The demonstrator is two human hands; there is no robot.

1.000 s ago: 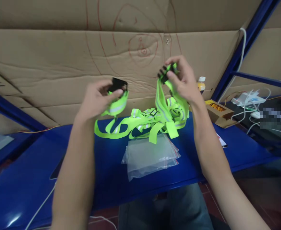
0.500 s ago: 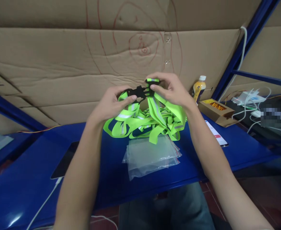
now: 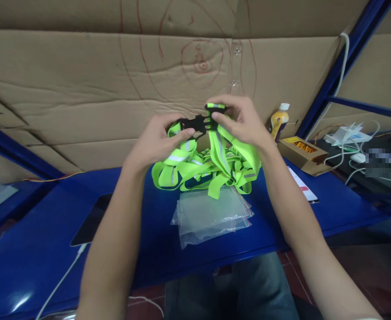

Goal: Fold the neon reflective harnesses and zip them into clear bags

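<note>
A: In the head view, where is the black buckle?

B: Up in front of the person, over the back part of the blue surface (image 3: 162, 235). The socket half (image 3: 198, 125) is on the left and the prong half (image 3: 211, 126) is on the right.

A: What are the hands doing?

B: The left hand (image 3: 158, 138) pinches the socket half with its thumb in front. The right hand (image 3: 240, 120) pinches the prong half the same way, with a bit of bright strap at its top.

A: Which way do they point?

B: The buckle's long way runs side to side. The prongs face the socket, almost in line. A bit of prong shows between the halves, so they don't look pushed all the way in. It is hard to tell if the tips are inside. Each half is right by its own hand, and nothing seems to block the gap.

A: What else is around?

B: A heap of yellow-green reflective straps (image 3: 202, 169) sits just under the hands. Clear plastic bags (image 3: 211, 215) lie in front of it. On the right are a phone (image 3: 300, 183), a juice bottle (image 3: 278, 121) and an open cardboard box (image 3: 304, 156).
</note>
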